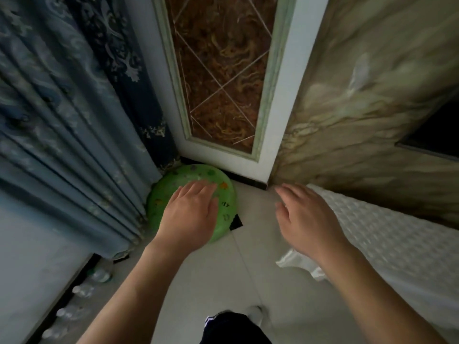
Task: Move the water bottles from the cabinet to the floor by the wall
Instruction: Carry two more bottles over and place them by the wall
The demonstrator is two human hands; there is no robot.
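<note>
Several clear water bottles (83,290) with white caps stand in a row on the floor along the wall (32,256) at the lower left. My left hand (191,212) is held out in front of me with straight fingers and holds nothing. My right hand (306,219) is also held out, fingers relaxed and empty. Both hands hover above the pale tiled floor (248,276), well away from the bottles. No cabinet shows clearly in this view.
A green patterned basin (173,180) lies in the corner under my left hand. A blue curtain (64,120) hangs at the left, a brown glass panel (221,70) ahead. A white textured cloth (387,234) covers furniture at the right. My shoe (255,314) shows below.
</note>
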